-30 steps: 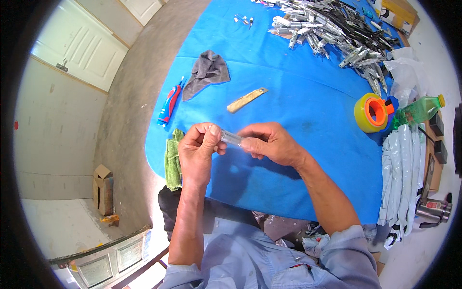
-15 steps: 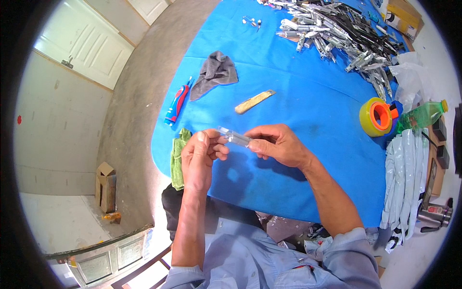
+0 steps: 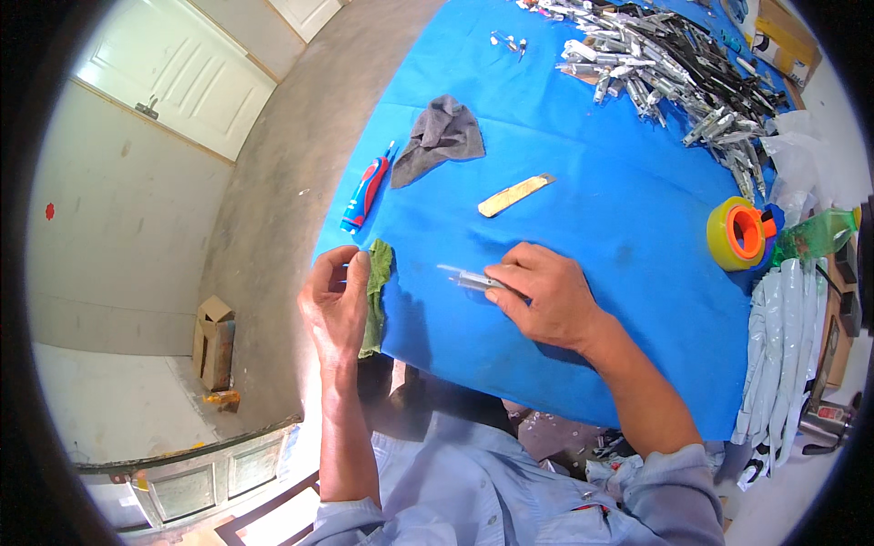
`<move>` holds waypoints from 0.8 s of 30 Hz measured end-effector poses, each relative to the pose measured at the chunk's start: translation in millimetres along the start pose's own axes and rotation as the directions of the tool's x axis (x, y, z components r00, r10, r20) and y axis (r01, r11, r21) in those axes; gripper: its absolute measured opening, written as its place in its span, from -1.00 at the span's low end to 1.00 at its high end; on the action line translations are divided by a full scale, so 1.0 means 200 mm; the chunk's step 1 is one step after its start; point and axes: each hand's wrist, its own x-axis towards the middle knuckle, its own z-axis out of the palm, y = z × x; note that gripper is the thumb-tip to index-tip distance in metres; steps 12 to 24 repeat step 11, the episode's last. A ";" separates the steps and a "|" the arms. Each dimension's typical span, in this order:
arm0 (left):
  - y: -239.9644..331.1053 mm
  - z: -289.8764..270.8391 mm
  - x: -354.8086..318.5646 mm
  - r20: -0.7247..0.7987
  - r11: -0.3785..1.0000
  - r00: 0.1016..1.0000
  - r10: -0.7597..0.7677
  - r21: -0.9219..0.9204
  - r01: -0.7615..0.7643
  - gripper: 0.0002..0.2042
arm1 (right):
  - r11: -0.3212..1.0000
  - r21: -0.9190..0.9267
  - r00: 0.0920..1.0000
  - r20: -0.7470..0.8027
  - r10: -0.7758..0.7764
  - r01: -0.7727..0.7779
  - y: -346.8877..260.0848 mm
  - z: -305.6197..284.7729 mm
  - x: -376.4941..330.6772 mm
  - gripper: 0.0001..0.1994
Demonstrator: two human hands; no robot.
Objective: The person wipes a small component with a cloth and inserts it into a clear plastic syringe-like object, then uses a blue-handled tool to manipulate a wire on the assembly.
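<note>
My right hand [image 3: 549, 296] pinches a slim silver part with a clear plastic end [image 3: 470, 278] between thumb and fingers, just above the blue-covered table [image 3: 583, 364]. The clear end points left, and the hand hides the other end. Apart from it, my left hand [image 3: 337, 296] is raised at the table's left edge, with thumb and fingertips together. Something small and pale may be at its fingertips, too small to name. A crumpled green cloth [image 3: 375, 305] lies beside that hand. Beyond it rests a red-and-blue tool with a thin tip [image 3: 366, 196].
A grey cloth [image 3: 442, 141] and a flat tan strip with a dark end [image 3: 516, 196] lie farther off. Silver and black parts [image 3: 669, 68] are heaped at the far right. Tape rolls [image 3: 736, 234], a green bottle [image 3: 819, 235] and silvery plastic bags [image 3: 774, 355] line the right side.
My left hand has let go of the part's clear end and moved left, away from it. The part stays in my right hand. The whole view has shifted slightly.
</note>
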 end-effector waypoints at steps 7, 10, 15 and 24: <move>0.01 -0.02 -0.03 0.029 0.996 0.999 0.013 0.085 -0.015 -0.82 | 0.997 0.073 1.000 -0.005 0.023 -0.022 -0.02 0.03 0.00 -0.81; 0.09 0.02 -0.11 0.149 1.000 0.989 0.013 -0.009 -0.012 -0.84 | 0.966 0.222 0.991 0.034 0.128 -0.132 -0.01 0.02 0.00 -0.81; 0.10 0.02 -0.14 0.216 0.996 0.972 0.088 0.004 -0.091 -0.83 | 0.961 0.238 0.990 0.042 0.136 -0.142 -0.01 0.01 0.01 -0.82; 0.10 0.02 -0.14 0.216 0.996 0.972 0.088 0.004 -0.091 -0.83 | 0.961 0.238 0.990 0.042 0.136 -0.142 -0.01 0.01 0.01 -0.82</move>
